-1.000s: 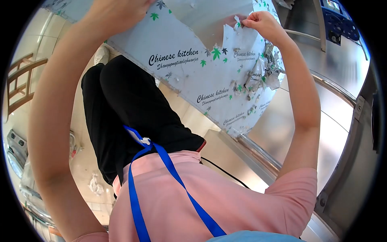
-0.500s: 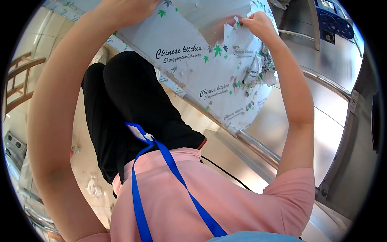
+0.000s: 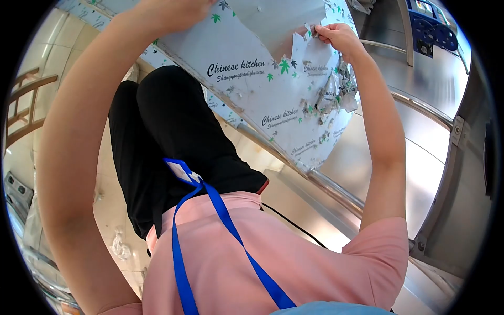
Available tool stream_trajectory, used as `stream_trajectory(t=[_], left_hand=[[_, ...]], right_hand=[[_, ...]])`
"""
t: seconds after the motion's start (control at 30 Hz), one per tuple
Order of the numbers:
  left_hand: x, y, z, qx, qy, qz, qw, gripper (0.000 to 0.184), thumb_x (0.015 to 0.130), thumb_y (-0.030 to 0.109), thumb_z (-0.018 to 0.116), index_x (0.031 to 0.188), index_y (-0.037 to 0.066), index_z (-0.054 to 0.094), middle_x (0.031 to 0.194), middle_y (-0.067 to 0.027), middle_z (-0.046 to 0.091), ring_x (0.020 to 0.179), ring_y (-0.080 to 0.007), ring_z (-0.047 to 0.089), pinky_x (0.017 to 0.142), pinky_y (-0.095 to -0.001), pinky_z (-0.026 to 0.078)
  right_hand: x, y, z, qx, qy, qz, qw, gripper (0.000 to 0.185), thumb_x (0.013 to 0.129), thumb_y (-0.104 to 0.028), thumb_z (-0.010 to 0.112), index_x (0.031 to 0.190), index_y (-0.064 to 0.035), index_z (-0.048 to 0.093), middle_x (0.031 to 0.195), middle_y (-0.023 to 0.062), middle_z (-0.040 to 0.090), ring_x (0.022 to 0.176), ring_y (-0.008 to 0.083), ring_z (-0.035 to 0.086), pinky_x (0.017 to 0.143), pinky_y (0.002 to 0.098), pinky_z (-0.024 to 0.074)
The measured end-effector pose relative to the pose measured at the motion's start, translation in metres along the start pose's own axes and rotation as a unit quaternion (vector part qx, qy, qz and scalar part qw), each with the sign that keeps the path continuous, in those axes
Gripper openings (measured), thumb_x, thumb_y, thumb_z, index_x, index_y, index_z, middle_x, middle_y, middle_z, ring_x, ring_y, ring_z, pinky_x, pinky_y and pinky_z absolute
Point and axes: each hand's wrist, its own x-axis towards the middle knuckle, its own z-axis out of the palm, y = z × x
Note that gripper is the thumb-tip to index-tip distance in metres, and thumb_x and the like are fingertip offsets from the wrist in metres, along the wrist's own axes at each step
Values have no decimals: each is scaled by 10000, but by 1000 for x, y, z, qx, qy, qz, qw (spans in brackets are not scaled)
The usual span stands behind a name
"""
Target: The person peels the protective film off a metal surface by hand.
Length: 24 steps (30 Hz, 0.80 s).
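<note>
A metal panel lies before me, with white protective film (image 3: 241, 94) on it printed with green leaves and "Chinese kitchen". The film is torn along a jagged edge, and bare shiny metal (image 3: 273, 26) shows past it. At that edge my right hand (image 3: 341, 39) is closed in a pinch on a raised flap of film. Shreds of crumpled film (image 3: 338, 89) cling to the panel below my right wrist. My left hand (image 3: 178, 13) is at the upper edge of the view, over the panel's left part; its fingers are cut off by the frame.
A metal rail (image 3: 336, 191) runs along the panel's near edge. Steel shelving (image 3: 415, 136) stands on the right, with a blue device (image 3: 433, 32) beyond it. A wooden chair (image 3: 29, 105) is at far left. Crumpled plastic (image 3: 119, 245) lies on the tiled floor.
My right hand has shifted slightly down and right, its fingers still at the torn edge. My left hand has moved a little to the right. The panel looks almost the same.
</note>
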Motion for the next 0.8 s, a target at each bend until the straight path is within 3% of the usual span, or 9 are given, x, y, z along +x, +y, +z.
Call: stream_trajectory(t=[0.17,0.27,0.37,0.47,0.57,0.67,0.8], left_hand=[[2,2,0,-12,-8,-24,1000,157,824,75,532,813,-23,654,1054,-160,665,963,-341,622,844,-408,493],[1,0,2,-2,2,-7,1000,166,837,71,527,835,-25,662,1074,-169,662,970,-345,622,855,-407,491],[-2,9,-8,-10,7,-2,1000,176,845,73,518,838,-20,667,1074,-168,664,971,-338,625,856,-404,492],[-1,13,-10,4,-8,-20,1000,188,847,75,514,854,-22,675,1080,-168,666,973,-338,626,861,-397,494],[3,-1,4,-1,-13,-24,1000,201,840,76,517,886,-22,687,1093,-169,666,981,-338,626,864,-392,495],[1,2,1,-13,4,-34,999,212,838,78,521,912,-20,694,1103,-170,665,990,-338,626,866,-392,495],[0,4,-2,-14,8,-16,1000,213,840,84,525,916,-19,696,1105,-171,665,999,-340,625,869,-397,494]], right_hand=[[6,5,4,-2,10,-17,1000,295,881,-292,674,845,0,685,781,19,634,728,100,534,690,241,424],[-2,2,4,-161,36,24,986,354,893,-324,650,870,29,680,800,32,644,767,110,558,730,240,442],[-6,23,3,18,38,-39,998,422,889,-374,644,902,46,680,816,56,654,799,121,575,749,242,447],[-4,27,-4,-28,87,-55,994,446,880,-398,655,927,45,685,831,71,663,819,135,585,763,256,453],[-13,4,0,-93,43,-26,994,392,862,-374,686,906,16,692,815,53,660,761,116,573,676,245,451],[-13,-4,5,54,14,25,998,272,804,-264,721,838,5,700,790,66,663,684,119,553,603,268,411],[-14,-1,7,110,31,90,989,192,791,-190,712,807,-2,679,767,58,647,640,108,522,536,251,375]])
